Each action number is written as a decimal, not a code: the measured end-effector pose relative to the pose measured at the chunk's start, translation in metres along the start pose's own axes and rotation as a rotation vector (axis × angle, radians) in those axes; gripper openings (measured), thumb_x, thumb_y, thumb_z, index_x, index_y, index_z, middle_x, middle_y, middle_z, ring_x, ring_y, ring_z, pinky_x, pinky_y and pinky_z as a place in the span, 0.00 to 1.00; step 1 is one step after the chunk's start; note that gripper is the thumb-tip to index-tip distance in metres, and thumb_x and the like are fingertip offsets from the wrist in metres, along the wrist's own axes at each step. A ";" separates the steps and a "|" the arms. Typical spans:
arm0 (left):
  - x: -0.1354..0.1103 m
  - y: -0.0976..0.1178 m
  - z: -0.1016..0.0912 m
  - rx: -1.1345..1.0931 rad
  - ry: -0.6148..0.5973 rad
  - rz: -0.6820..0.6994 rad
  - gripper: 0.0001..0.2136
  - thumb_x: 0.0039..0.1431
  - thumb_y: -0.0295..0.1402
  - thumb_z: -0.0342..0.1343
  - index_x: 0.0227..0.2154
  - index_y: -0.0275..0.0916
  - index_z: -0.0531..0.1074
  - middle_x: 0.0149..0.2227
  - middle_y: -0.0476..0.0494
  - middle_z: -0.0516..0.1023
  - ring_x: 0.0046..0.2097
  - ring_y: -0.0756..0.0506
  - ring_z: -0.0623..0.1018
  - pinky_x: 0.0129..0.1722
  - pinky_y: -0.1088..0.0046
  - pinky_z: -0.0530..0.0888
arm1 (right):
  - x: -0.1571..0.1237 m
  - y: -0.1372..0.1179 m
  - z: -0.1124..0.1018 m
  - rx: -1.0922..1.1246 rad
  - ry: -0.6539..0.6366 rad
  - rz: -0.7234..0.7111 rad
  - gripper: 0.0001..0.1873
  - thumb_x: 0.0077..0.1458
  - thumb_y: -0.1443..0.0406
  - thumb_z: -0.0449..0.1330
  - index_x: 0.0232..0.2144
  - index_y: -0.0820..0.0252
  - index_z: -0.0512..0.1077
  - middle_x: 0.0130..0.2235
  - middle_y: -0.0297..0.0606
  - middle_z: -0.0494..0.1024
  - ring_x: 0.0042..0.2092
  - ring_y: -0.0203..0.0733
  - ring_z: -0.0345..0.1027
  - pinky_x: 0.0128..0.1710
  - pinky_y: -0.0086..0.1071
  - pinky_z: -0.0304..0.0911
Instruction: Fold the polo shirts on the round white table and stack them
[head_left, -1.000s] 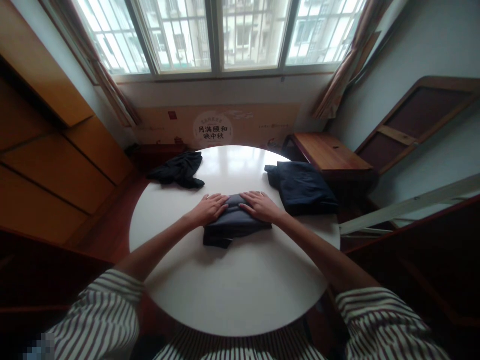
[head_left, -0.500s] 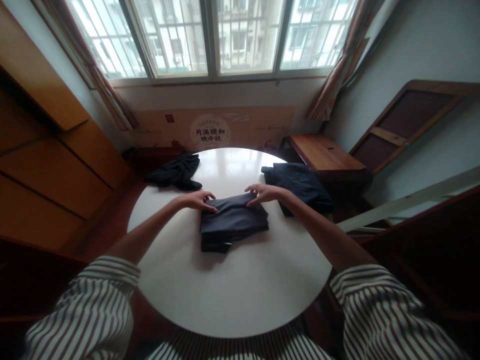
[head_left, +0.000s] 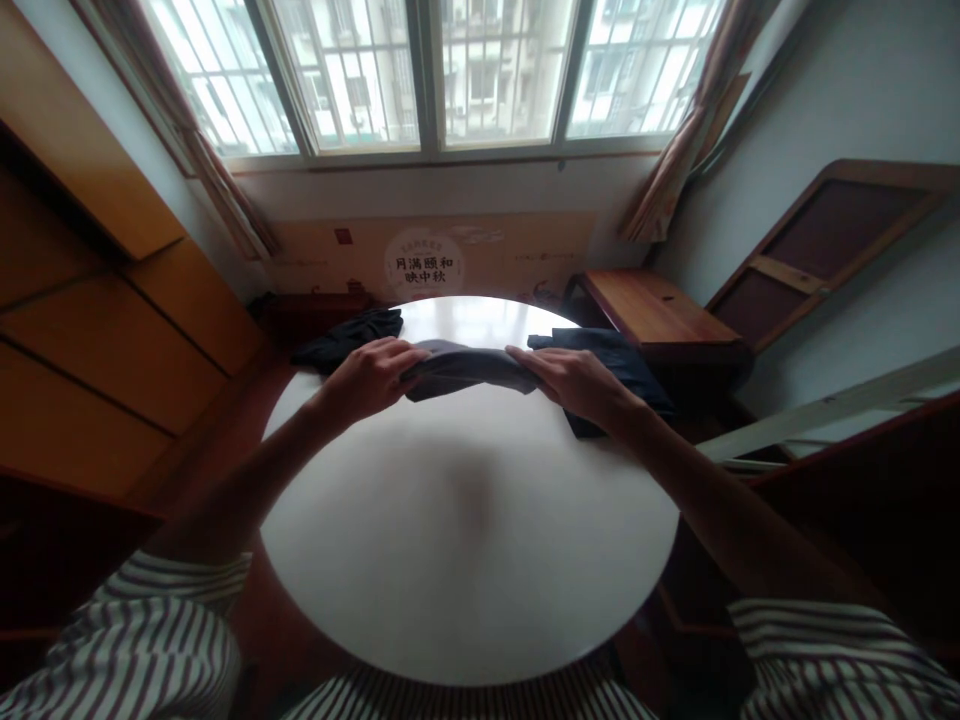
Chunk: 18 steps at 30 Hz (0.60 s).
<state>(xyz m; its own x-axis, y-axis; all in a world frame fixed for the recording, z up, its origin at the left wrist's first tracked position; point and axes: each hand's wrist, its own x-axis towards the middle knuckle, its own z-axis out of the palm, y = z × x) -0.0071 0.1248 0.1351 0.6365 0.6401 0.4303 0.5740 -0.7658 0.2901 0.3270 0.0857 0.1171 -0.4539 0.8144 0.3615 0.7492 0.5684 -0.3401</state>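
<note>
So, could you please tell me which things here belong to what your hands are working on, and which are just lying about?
Being handled:
- left hand
- right hand
- dark grey garment, held up between them

Lying about:
- crumpled black garment
- navy garment
- round white table
- wooden bench

A home room: curtained barred windows point(head_left: 360, 80), wooden cabinet doors point(head_left: 112, 320), and a round white table point(head_left: 465, 560).

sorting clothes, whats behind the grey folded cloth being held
Behind the grey cloth, a crumpled black garment lies left and a folded navy garment right, on the white table. The left hand and right hand hide their nearer parts.
</note>
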 end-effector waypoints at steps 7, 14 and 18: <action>-0.100 0.026 0.080 0.011 -0.199 0.152 0.15 0.68 0.29 0.46 0.50 0.40 0.76 0.45 0.34 0.79 0.45 0.40 0.77 0.49 0.57 0.73 | -0.092 0.010 0.064 0.071 -0.201 -0.228 0.34 0.51 0.79 0.52 0.59 0.54 0.70 0.61 0.45 0.71 0.63 0.53 0.62 0.61 0.52 0.62; -0.106 0.035 0.080 -0.099 -0.176 -0.014 0.13 0.68 0.35 0.49 0.47 0.40 0.76 0.46 0.36 0.77 0.48 0.39 0.76 0.51 0.59 0.72 | -0.107 -0.010 0.066 0.106 -0.118 -0.123 0.26 0.56 0.73 0.52 0.57 0.59 0.71 0.54 0.50 0.75 0.56 0.54 0.69 0.58 0.53 0.64; -0.075 0.017 0.075 -0.096 -0.054 -0.302 0.16 0.61 0.42 0.59 0.45 0.38 0.76 0.43 0.36 0.77 0.45 0.38 0.75 0.50 0.57 0.71 | -0.063 -0.007 0.078 0.087 0.056 0.130 0.20 0.63 0.61 0.55 0.54 0.63 0.71 0.48 0.52 0.75 0.52 0.56 0.69 0.55 0.50 0.64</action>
<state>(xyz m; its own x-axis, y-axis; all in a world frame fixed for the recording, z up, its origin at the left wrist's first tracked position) -0.0071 0.0685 0.0437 0.4728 0.8395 0.2677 0.6910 -0.5417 0.4785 0.3129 0.0396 0.0284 -0.3268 0.8753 0.3566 0.7542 0.4689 -0.4597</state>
